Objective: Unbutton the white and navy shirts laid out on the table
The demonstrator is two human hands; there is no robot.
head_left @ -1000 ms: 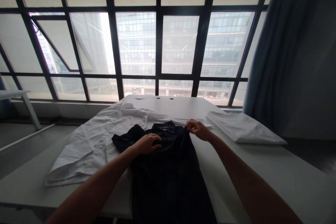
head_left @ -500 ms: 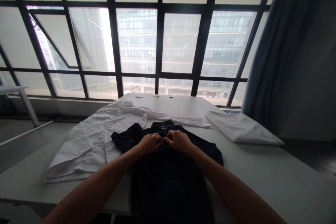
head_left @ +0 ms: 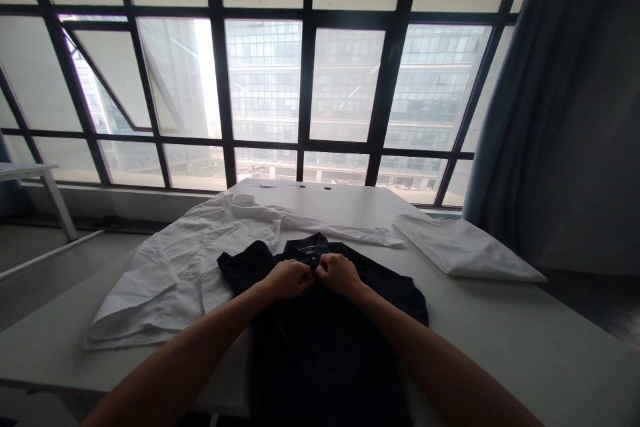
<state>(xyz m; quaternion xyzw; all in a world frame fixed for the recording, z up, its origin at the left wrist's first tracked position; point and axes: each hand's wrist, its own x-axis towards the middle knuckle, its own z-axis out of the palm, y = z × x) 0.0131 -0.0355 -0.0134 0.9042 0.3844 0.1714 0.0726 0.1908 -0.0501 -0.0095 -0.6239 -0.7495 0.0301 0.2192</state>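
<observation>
A black collared shirt (head_left: 325, 347) lies front up on the white table, its collar pointing away from me and its lower part reaching the near edge. My left hand (head_left: 290, 278) is closed at the front opening just below the collar. Close beside it, my right hand (head_left: 339, 272) is closed on the same part of the shirt. The fingertips of both hands nearly meet, and the bit of cloth or button between them is too small and dark to make out.
A white shirt (head_left: 165, 273) is spread over the left side of the table (head_left: 500, 333), one sleeve stretching behind the black shirt. Folded white cloth (head_left: 465, 250) lies at the right. Windows stand behind, with a dark curtain (head_left: 515, 133) on the right.
Both hands stay at the shirt front below the collar. The left fingers have curled in more, and the collar has shifted slightly left and down in the view.
</observation>
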